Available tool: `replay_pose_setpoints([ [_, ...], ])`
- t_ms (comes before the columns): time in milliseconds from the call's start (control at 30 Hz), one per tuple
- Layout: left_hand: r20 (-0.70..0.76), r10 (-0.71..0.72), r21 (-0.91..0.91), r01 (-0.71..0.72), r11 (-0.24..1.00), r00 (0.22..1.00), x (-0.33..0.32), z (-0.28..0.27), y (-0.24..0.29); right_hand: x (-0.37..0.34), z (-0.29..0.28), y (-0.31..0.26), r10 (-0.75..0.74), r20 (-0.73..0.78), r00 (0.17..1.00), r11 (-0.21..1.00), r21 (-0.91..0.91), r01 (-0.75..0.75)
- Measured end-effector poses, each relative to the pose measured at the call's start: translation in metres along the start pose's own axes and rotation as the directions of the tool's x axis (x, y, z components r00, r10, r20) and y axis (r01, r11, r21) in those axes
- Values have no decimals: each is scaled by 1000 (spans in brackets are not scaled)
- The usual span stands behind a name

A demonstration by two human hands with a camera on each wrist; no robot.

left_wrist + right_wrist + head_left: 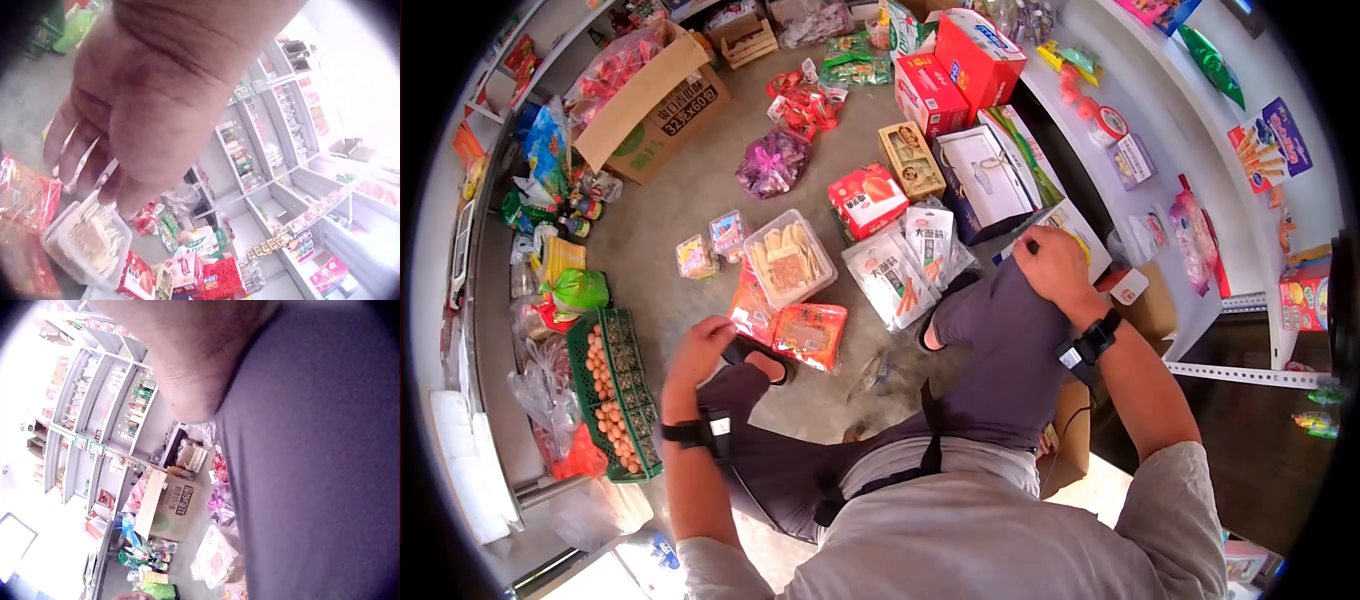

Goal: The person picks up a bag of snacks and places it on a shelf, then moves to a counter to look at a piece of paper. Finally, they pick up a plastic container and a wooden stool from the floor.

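Note:
My left hand hangs above my left knee with loosely bent fingers and holds nothing. In the left wrist view the same hand covers the upper middle. Near it on the floor lie red snack packs and a clear plastic tub of pale strips. My right hand rests on my right knee, its fingers curled round a small black object whose end pokes out; its kind I cannot tell. White snack pouches lie by my right foot. In the right wrist view the right hand has its fingers hidden.
A green crate of eggs stands at left, below a green bag. Red boxes, an open dark box and a large carton surround the floor space. A purple bag lies further forward. Stocked shelves line the right.

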State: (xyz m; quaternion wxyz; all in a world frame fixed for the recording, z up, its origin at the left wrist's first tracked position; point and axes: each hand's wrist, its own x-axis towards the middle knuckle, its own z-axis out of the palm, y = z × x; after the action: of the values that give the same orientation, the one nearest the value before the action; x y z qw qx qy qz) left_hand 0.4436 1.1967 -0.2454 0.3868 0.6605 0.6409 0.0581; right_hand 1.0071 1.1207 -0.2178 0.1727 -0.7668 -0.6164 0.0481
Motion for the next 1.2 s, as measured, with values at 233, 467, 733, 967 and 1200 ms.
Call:
replay_pose_setpoints([
  [233,7,-149,-120,149,982,989,28,-31,-52,28,5,-10,205,279,938,959,-248,-136],
  [467,110,-116,-153,132,979,987,31,-33,-36,37,32,12,336,226,914,916,-304,-261],
  [733,29,-159,-75,161,984,987,18,-42,-64,35,27,9,319,137,938,943,-145,-299],
  [967,41,-139,-70,142,987,989,11,-39,-77,40,30,11,326,99,940,945,-37,-324],
  [1200,31,-119,-54,120,991,992,0,-38,-77,37,35,17,275,104,956,961,-24,-274],
])
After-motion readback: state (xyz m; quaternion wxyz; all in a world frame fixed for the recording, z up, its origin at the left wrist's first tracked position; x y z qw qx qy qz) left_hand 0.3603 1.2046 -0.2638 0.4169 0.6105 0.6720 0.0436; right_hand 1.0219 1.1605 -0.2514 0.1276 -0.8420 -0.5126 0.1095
